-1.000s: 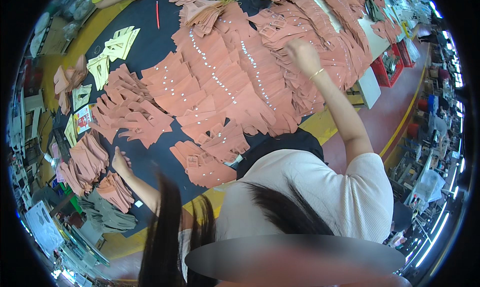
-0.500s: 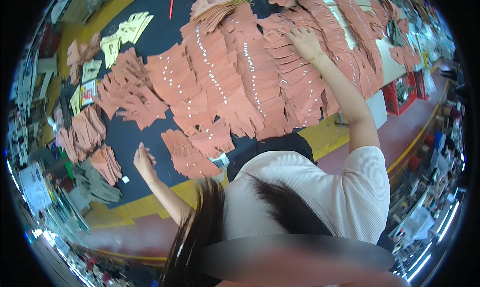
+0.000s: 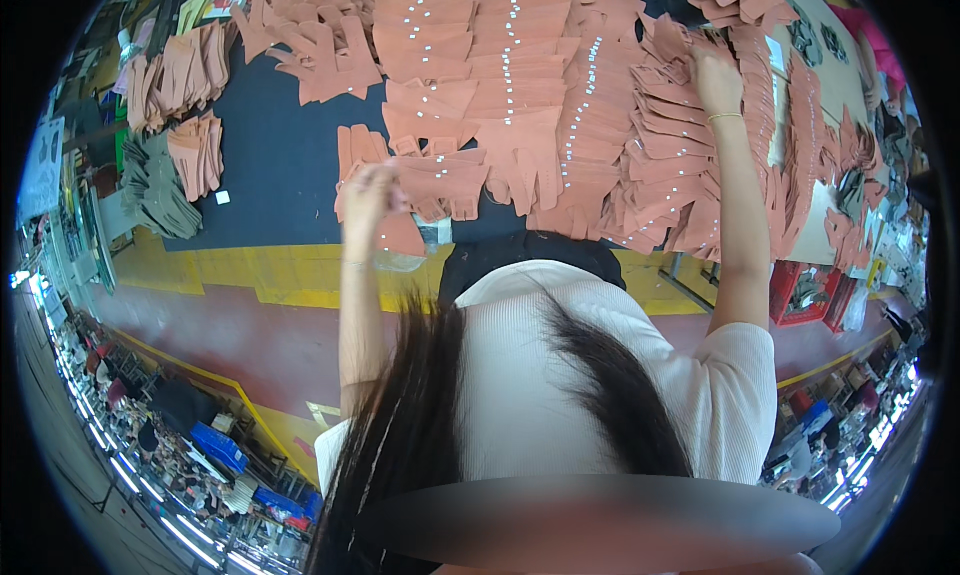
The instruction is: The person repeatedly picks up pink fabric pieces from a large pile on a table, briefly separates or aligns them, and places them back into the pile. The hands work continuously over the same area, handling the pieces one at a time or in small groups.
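Salmon glove-shaped pieces (image 3: 515,85) lie in long overlapping rows on a dark table, with small white stickers dotted along them. At the far right, my right hand (image 3: 715,83), a thin bracelet at its wrist, is closed over the upper end of one row, its fingers curled on a salmon glove piece (image 3: 665,43). My left hand (image 3: 368,193) hovers over a smaller group of salmon pieces (image 3: 400,233) near the table's front edge. Its fingers look bent but are smeared by motion, so their grip is unclear.
At left lie loose salmon glove pieces (image 3: 330,50), more salmon bundles (image 3: 195,155) and grey-green pieces (image 3: 155,190). A small white square (image 3: 222,198) rests on the dark tabletop (image 3: 270,165). A red crate (image 3: 800,293) stands on the floor at right.
The view has shifted, so the table sits higher and farther right in it. My left hand has moved from bare tabletop to over the small salmon group. My right hand stays at the right row.
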Demonstrator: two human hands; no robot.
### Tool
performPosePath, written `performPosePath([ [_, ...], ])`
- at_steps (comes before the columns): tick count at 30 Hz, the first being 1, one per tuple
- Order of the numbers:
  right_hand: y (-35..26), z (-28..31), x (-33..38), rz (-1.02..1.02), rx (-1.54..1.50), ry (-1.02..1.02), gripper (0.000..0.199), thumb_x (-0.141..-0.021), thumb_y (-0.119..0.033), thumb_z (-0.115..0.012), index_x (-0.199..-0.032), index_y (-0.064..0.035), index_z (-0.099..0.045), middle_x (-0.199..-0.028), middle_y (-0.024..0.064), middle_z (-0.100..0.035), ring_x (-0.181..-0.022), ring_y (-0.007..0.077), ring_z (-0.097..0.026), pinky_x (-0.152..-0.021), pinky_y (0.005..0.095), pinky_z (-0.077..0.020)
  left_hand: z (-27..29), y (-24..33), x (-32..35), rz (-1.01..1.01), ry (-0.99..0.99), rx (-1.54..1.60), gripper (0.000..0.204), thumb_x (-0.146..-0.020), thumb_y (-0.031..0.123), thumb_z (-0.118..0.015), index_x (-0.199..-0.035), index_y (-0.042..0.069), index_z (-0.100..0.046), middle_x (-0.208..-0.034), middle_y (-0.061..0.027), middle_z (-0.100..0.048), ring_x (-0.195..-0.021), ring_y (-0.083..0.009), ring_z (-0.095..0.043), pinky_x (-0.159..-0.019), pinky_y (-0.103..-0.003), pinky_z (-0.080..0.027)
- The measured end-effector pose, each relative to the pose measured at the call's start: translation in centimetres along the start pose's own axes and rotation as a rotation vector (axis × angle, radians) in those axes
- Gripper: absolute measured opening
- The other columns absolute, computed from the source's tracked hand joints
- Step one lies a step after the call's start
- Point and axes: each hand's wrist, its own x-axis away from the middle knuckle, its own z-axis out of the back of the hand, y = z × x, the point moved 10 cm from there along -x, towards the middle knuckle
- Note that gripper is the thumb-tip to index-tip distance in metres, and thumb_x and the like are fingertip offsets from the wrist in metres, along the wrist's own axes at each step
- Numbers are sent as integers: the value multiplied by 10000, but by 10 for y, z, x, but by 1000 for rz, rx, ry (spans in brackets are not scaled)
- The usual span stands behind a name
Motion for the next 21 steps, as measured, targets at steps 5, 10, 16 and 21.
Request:
performPosePath([
  [5, -63, 97, 6, 95, -270, 232, 150, -808, -187, -607, -935, -124, -657, -837, 63, -658, -746, 248, -638, -628, 348, -513, -136, -4, 24, -36, -250, 163, 307, -894, 205, -597, -1138, 24, -552, -1153, -168, -592, -1066, -211, -600, -827, -282, -506],
  [10, -217, 134, 69, 458, -663, 112, 185, -695, -126, -598, -858, -49, -640, -860, 75, -631, -795, 238, -617, -678, 338, -504, -179, 21, 49, -160, -314, 833, 366, -899, 234, -597, -1165, -4, -514, -1172, -142, -559, -1083, -202, -560, -919, -323, -449],
  [16, -320, 127, 119, 446, -900, -31, 126, -730, -146, -593, -801, -45, -618, -787, 91, -588, -804, 238, -599, -721, 349, -492, -126, -36, 37, 147, -390, 1014, 234, -936, 154, -526, -1085, -26, -537, -1033, -124, -613, -995, -224, -603, -899, -348, -478],
  [21, -319, 109, 106, 475, -1109, -78, 127, -746, -116, -582, -838, -36, -618, -810, 99, -576, -821, 259, -587, -760, 365, -484, -86, -51, 37, 52, -217, 1079, 295, -933, 56, -481, -1216, -22, -460, -1182, -157, -560, -1075, -234, -571, -927, -376, -473],
])
